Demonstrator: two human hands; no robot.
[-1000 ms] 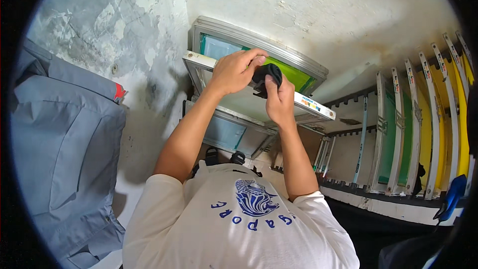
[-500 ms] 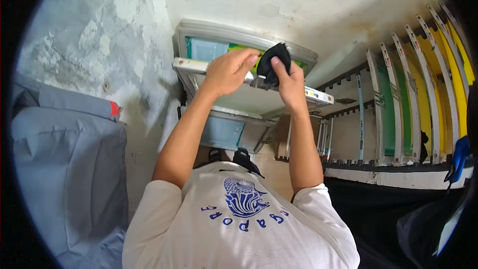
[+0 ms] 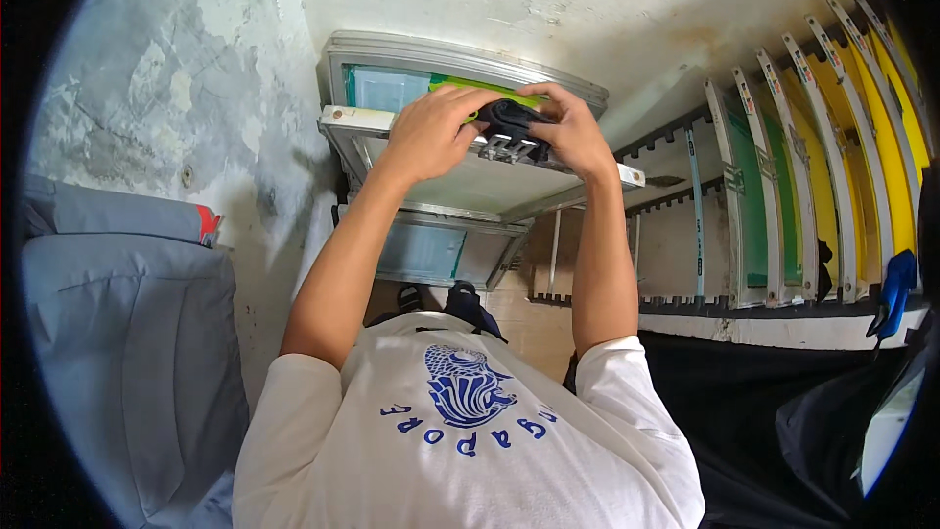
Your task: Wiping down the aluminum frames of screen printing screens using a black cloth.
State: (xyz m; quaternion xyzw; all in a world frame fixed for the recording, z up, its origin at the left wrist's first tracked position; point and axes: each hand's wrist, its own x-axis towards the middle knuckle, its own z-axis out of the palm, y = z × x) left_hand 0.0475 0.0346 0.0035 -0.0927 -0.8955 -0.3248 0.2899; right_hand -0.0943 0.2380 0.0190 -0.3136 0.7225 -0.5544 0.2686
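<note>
A rolled black fabric bundle (image 3: 511, 116) rests at the top bar of a metal-framed screen (image 3: 360, 121), and silver metal clips (image 3: 511, 149) show at its near side. On its left, my left hand (image 3: 431, 132) grips it with curled fingers, the thumb against its edge. My right hand (image 3: 580, 142) holds the other side, thumb pressed to the cloth and fingers arched over the far side. The fingertips of both hands are partly hidden behind the bundle.
Behind stands another metal frame (image 3: 470, 51) with a green and blue panel. To the right, several yellow and green screens (image 3: 774, 176) stand in a slotted black rack. A grey padded cover (image 3: 127, 333) is at left; black cloth (image 3: 725, 411) hangs at lower right.
The black bundle, held up in my right hand before, has come down to the bar and is rolled tighter. My left hand has moved right onto it.
</note>
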